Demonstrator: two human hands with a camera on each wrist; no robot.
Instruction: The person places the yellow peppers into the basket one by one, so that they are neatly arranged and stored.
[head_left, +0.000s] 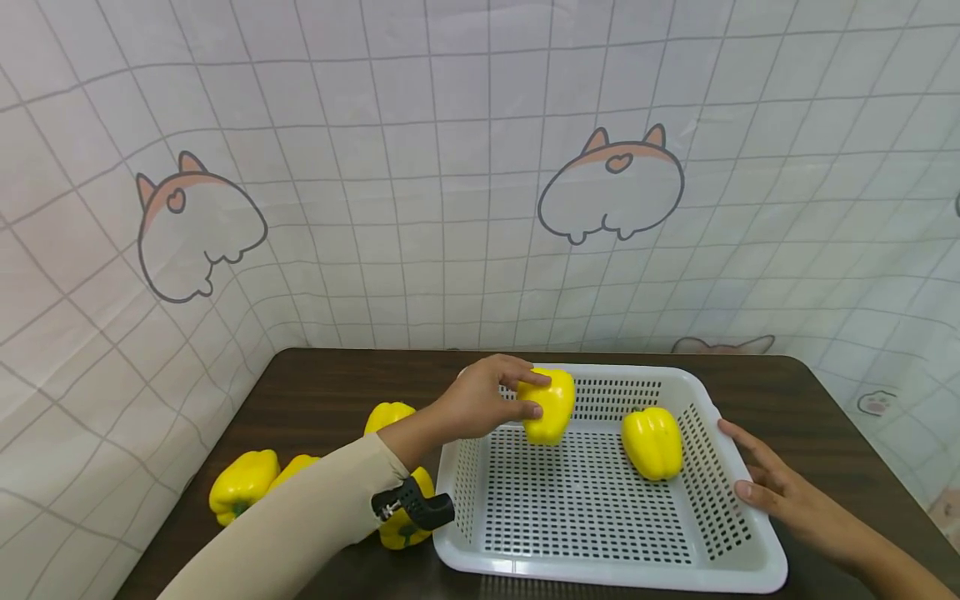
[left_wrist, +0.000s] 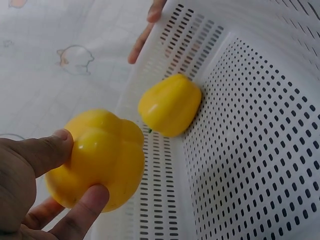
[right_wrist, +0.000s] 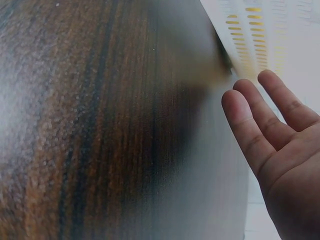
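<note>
A yellow bell pepper point(head_left: 551, 408) is gripped between the thumb and fingers of my left hand point(head_left: 483, 398), above the back left part of a white perforated basket point(head_left: 720, 575). The left wrist view shows this held bell pepper point(left_wrist: 100, 160) close up. Another yellow bell pepper point(head_left: 652, 443) lies inside the basket near its right wall. My right hand point(head_left: 787, 487) is at the basket's right rim, fingers extended and touching it from outside. In the right wrist view the fingers of that hand point(right_wrist: 285, 140) are straight and spread.
Left of the basket, several yellow bell peppers point(head_left: 243, 483) lie on the dark wooden table point(head_left: 360, 375), some partly hidden by my left forearm. A black strap mount point(head_left: 412, 504) sits on my left wrist. A grid-patterned cloth point(head_left: 465, 167) hangs behind the table.
</note>
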